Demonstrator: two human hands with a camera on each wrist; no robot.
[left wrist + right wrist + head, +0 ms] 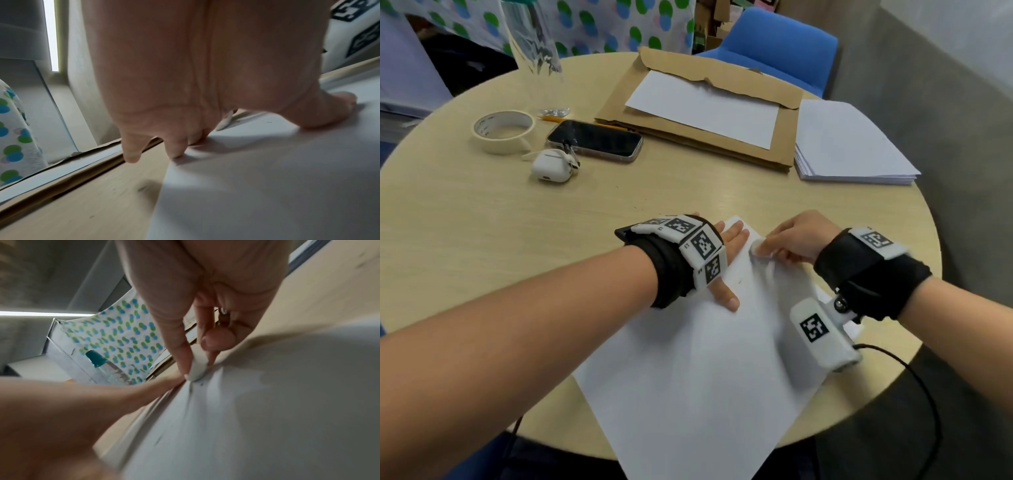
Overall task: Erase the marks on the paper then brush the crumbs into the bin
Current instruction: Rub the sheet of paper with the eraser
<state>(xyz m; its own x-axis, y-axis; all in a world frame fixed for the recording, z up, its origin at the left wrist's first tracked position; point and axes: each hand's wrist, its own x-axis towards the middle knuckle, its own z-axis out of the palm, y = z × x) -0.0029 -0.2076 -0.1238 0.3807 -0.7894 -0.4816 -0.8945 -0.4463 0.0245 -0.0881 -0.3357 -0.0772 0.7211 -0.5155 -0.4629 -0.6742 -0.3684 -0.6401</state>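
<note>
A round, pale wood-grain table (482,212) was seen before a grey wall, with a blue upholstered chair (780,44) at its far side and a white cloth printed with blue and green dots (599,24) behind. On the table were set a roll of cream masking tape (503,132), a dark smartphone lying face up (595,139), a small white earbud case (551,168), a torn brown cardboard envelope (722,85) carrying a blank white sheet, and, to its right, a stack of white paper (849,144). The left hand (726,250) was laid flat, fingers straight and spread, pressing down the far corner of the large white sheet of paper (698,377), which was placed at the near edge of the table and turned diagonally, its near corner reaching past the rim. The grip of the right hand (801,240) was closed in a pinch on a small white rounded eraser (756,247), thumb and fingertips clamped round it, and its lower end was pressed onto the paper just beside the left fingers. The paper looked mostly blank; a few faint dark specks were visible near the eraser in the right wrist view and near the left thumb. A black band with square-patterned markers was worn on each wrist.
</note>
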